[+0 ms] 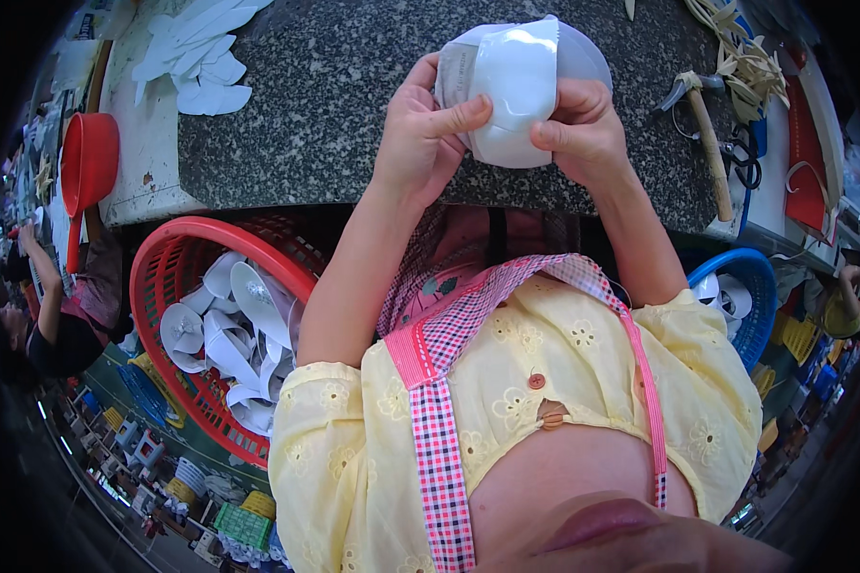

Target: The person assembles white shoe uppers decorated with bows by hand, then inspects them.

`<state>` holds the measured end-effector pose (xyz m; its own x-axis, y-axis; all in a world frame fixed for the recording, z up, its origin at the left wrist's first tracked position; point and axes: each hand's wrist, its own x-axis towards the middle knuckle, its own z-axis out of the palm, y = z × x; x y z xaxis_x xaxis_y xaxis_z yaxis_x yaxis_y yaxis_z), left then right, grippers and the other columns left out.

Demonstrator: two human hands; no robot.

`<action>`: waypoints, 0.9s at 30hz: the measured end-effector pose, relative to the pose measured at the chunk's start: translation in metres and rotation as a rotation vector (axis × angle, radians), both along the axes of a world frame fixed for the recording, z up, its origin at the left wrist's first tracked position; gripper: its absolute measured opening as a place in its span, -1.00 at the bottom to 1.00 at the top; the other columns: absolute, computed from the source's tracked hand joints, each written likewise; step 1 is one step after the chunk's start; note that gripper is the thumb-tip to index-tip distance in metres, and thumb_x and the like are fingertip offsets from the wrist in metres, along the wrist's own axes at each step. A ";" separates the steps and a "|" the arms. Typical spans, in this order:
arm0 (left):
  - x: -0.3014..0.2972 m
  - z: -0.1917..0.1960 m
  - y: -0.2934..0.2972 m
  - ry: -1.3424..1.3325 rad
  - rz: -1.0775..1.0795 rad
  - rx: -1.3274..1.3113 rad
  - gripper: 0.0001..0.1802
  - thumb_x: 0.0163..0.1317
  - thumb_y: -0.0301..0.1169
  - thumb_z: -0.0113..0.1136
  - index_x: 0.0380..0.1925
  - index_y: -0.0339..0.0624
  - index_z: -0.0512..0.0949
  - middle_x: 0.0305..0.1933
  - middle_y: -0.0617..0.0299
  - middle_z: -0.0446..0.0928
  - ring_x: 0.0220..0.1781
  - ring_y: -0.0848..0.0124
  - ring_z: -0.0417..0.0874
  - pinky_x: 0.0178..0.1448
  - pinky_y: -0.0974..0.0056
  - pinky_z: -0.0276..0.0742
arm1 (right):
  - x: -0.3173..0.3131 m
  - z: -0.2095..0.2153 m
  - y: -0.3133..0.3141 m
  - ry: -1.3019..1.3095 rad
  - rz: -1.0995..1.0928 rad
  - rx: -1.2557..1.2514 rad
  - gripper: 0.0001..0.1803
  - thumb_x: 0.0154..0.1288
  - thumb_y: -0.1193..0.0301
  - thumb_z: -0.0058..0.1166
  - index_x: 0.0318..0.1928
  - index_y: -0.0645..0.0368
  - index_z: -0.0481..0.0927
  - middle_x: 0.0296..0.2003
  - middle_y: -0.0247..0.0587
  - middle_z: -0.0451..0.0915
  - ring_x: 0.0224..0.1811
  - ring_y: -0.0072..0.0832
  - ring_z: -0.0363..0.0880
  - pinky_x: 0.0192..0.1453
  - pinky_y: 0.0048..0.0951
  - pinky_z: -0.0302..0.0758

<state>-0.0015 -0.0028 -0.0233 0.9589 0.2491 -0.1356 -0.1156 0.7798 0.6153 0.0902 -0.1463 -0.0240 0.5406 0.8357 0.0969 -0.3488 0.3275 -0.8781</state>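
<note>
Over the near edge of the speckled grey stone tabletop (306, 115), I hold a white, glossy, curved piece that looks like a shoe upper (516, 81). My left hand (425, 124) grips its left side, thumb on the front and fingers behind. My right hand (583, 124) pinches its lower right side between thumb and curled fingers. A paler grey lining with small print shows at the left, and a rounded, translucent white part sticks out behind at the right. The fingers behind the piece are partly hidden.
Flat white cut pieces (201, 57) lie at the back left. A hammer (707, 143) and scissors (741, 162) lie at the right, near beige strips (750, 76). White pieces fill a red basket (148, 263) and a blue basket (760, 296). A red dipper (91, 162) is far left.
</note>
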 end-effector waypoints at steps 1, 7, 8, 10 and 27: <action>0.000 -0.003 0.000 0.002 -0.002 -0.002 -0.48 -0.04 -0.57 0.30 -0.05 -0.29 0.32 -0.12 0.13 0.48 -0.06 0.35 0.54 0.06 0.26 0.46 | 0.003 -0.001 0.000 0.005 0.066 0.038 -0.79 0.03 0.50 0.22 -0.29 0.34 0.59 -0.38 -0.21 0.61 -0.35 -0.56 0.57 -0.22 -0.54 0.50; 0.007 -0.007 0.005 -0.059 -0.147 -0.218 -0.45 0.01 -0.53 0.27 0.03 -0.30 0.30 -0.07 0.14 0.47 0.00 0.38 0.50 0.10 0.28 0.43 | 0.012 -0.003 0.009 0.181 0.065 0.046 -0.79 0.03 0.45 0.24 -0.32 0.32 0.60 -0.43 -0.25 0.60 -0.38 -0.60 0.55 -0.27 -0.58 0.48; 0.009 -0.002 0.006 -0.053 -0.076 -0.085 -0.44 0.01 -0.49 0.28 0.03 -0.31 0.30 -0.07 0.15 0.47 -0.01 0.39 0.51 0.09 0.28 0.43 | 0.016 0.000 0.008 0.178 0.064 0.049 -0.79 0.03 0.45 0.24 -0.32 0.32 0.60 -0.43 -0.25 0.60 -0.38 -0.60 0.55 -0.27 -0.58 0.48; 0.007 0.004 0.012 0.044 0.015 0.227 -0.49 0.00 -0.41 0.33 -0.04 -0.30 0.39 -0.13 0.19 0.51 -0.08 0.44 0.52 0.01 0.31 0.45 | 0.025 0.009 0.005 -0.222 -0.119 -0.169 -0.80 0.05 0.41 0.24 -0.35 0.29 0.59 -0.44 -0.32 0.59 -0.40 -0.65 0.52 -0.30 -0.63 0.44; -0.012 0.003 0.023 -0.594 0.287 2.447 -0.61 0.01 -0.47 0.05 -0.07 -0.04 0.46 -0.08 0.33 0.50 0.04 0.44 0.47 0.17 0.23 0.13 | 0.034 0.017 -0.003 -1.534 0.106 -0.510 -0.66 0.12 0.42 0.09 -0.05 0.17 0.49 -0.09 -0.06 0.51 -0.06 -0.20 0.50 0.01 -0.29 0.42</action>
<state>-0.0134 0.0200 -0.0207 0.7131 -0.4317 0.5525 -0.4329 -0.8909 -0.1373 0.1244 -0.1497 -0.0072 0.1430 0.9736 0.1781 0.9113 -0.0594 -0.4073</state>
